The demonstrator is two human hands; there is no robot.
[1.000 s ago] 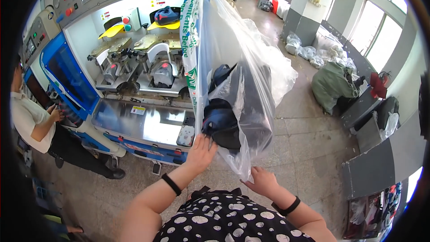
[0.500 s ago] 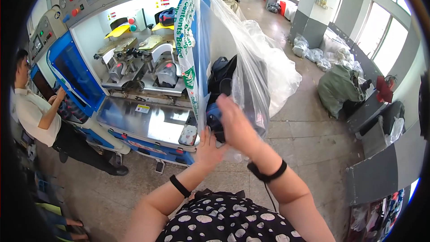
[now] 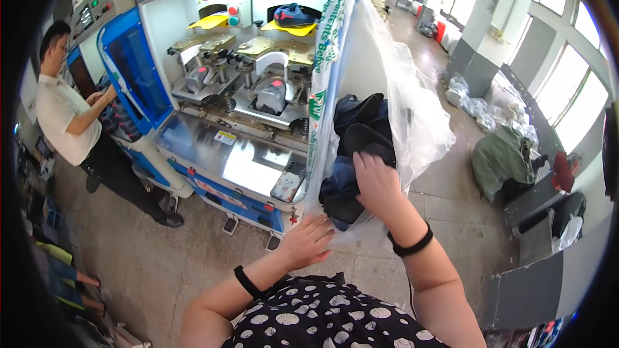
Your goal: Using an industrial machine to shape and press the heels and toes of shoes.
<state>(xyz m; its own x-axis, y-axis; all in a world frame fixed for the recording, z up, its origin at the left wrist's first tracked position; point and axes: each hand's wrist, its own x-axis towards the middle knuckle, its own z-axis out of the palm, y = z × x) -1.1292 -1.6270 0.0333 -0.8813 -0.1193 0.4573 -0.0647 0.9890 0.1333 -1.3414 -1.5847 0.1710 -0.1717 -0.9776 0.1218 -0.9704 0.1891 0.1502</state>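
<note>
A large clear plastic bag [image 3: 418,106] hangs beside the machine, its mouth spread over dark blue and black shoe uppers [image 3: 367,135]. My right hand [image 3: 380,183] is in the bag's mouth, its fingers bent over a black upper near the top of the pile; the fingertips' grip is partly hidden. My left hand [image 3: 306,243] is lower, by the bag's near edge, palm down with its fingers stretched out. It looks close to the plastic, and whether it touches is hard to tell. Another blue upper [image 3: 293,15] rests on a yellow shelf inside the machine.
The machine [image 3: 258,84] has metal forming stations and a shiny front ledge [image 3: 238,161], where a patterned phone-like object [image 3: 287,185] lies. At the left a person [image 3: 74,119] stands at a neighbouring machine. A green sack [image 3: 500,161] and plastic bags [image 3: 480,109] line the right side.
The view has shifted so the machine and bag sit further right. My right hand has come down onto the uppers. My left hand has moved off the bag's edge, towards me.
</note>
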